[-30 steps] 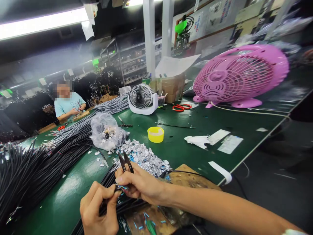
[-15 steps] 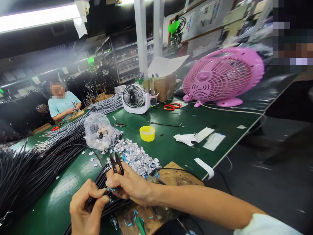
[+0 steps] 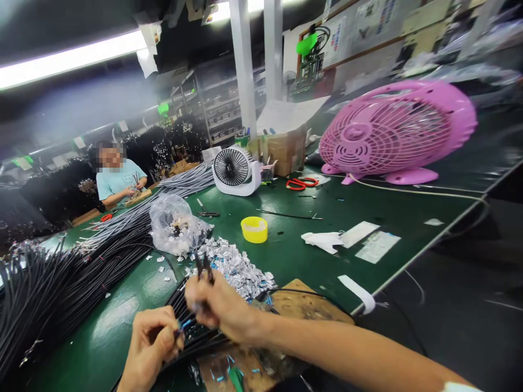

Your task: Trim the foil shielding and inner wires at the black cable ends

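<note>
My left hand (image 3: 152,344) is closed in a pinch around the end of a black cable, whose small blue inner wires (image 3: 186,325) poke out past the fingertips. My right hand (image 3: 218,302) is wrapped round a pair of dark thread snips (image 3: 205,268), blades pointing up and away from me. It is slightly blurred and sits apart from the left hand, just right of the wires. Below and between both hands run several black cables (image 3: 204,342). Beyond the right hand lies a heap of silvery foil scraps (image 3: 241,267).
Bundled black cables (image 3: 77,277) cover the left of the green table. A plastic bag (image 3: 170,224), a yellow tub (image 3: 254,230), a white fan (image 3: 235,171), red-handled scissors (image 3: 301,183) and a pink fan (image 3: 396,130) stand farther off. A co-worker (image 3: 119,177) sits at the far left.
My hands have moved apart: the right hand with the snips has pulled back from the wire end in my left hand. The whole view has shifted slightly.
</note>
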A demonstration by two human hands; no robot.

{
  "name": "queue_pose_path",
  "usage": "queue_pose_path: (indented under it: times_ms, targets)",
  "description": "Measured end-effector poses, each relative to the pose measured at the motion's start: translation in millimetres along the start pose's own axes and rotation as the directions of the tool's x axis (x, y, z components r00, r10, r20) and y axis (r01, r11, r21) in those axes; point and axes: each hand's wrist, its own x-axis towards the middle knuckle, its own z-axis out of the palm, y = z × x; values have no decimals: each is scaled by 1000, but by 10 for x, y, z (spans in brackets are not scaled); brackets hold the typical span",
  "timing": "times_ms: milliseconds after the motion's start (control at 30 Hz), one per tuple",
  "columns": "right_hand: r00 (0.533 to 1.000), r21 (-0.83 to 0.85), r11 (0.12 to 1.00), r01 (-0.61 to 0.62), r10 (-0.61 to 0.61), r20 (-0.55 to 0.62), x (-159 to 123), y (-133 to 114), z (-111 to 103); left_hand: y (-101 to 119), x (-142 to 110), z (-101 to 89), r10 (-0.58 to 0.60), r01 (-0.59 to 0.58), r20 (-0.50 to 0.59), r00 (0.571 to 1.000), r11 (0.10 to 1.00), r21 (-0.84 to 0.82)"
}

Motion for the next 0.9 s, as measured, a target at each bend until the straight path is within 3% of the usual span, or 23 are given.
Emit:
queue_pose_path:
  times_ms: [100, 167, 233, 300, 367, 433, 500, 600, 667, 733, 800, 900]
  targets:
    - [981, -89, 987, 132, -143, -128, 14, -100, -6, 22, 0, 4, -19, 18, -47, 999, 1000, -14]
    - [964, -301, 923, 239, -262, -38, -11, -133, 7, 52, 4, 16, -35, 35, -77, 996, 999, -10]
    - [923, -504, 781, 368, -373, 96, -49, -128, 15, 80, 8, 35, -48, 47, -98, 994, 999, -12]
    - [837, -626, 584, 517, -496, 229, -81, -91, -1, 97, 10, 59, -59, 57, -106, 993, 998, -16]
    - [719, -660, 372, 653, -579, 386, -101, -42, -41, 101, 6, 82, -67, 66, -105, 992, 998, -18]
    - [643, -641, 235, 731, -554, 530, -115, -6, -90, 101, 1, 95, -80, 78, -104, 991, 997, -22]
    - [671, -610, 302, 732, -469, 574, -124, 5, -126, 106, -1, 91, -84, 84, -96, 992, 996, -11]
    - [766, -539, 556, 633, -347, 541, -117, -12, -121, 140, 8, 67, -59, 60, -73, 996, 998, 23]
    - [839, -455, 742, 493, -266, 475, -98, -26, -83, 177, 20, 61, -18, 20, -58, 998, 999, 43]
    - [916, -300, 915, 270, -148, 372, -81, -37, -30, 215, 28, 80, 29, -24, -75, 997, 998, 65]
    - [964, -134, 989, 62, -24, 265, -76, -54, 21, 244, 30, 121, 77, -61, -134, 988, 991, 119]
    - [986, -47, 997, -68, 74, 150, -92, -88, 73, 262, 27, 199, 128, -80, -224, 966, 975, 208]
